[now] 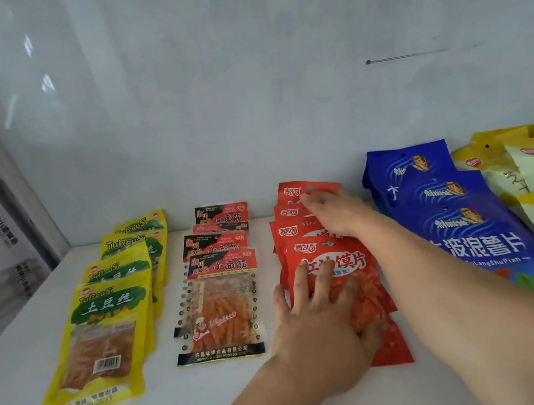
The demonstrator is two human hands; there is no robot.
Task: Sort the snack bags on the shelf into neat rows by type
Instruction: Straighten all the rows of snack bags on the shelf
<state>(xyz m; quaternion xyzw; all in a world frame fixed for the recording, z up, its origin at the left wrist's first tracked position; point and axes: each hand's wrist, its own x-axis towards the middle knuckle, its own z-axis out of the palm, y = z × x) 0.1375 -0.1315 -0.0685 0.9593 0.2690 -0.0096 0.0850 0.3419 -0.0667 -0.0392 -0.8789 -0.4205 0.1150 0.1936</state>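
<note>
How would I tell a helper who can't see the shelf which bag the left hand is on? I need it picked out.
On the white shelf, find the row of red bags, third from the left, between the black-and-red row and the blue bags. It is the front red bag, nearest you and on top of the overlapping stack. The left hand lies flat on it; the right hand is on the back ones.

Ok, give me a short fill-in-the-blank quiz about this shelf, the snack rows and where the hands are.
1. Both hands rest on the ____ row of bags.
2. The left hand presses the row's ____ bag, fingers spread.
3. The right hand reaches to the ____ of that row.
4. Just right of the red row lie the ____ bags.

Missing words: red; front; back; blue
</note>
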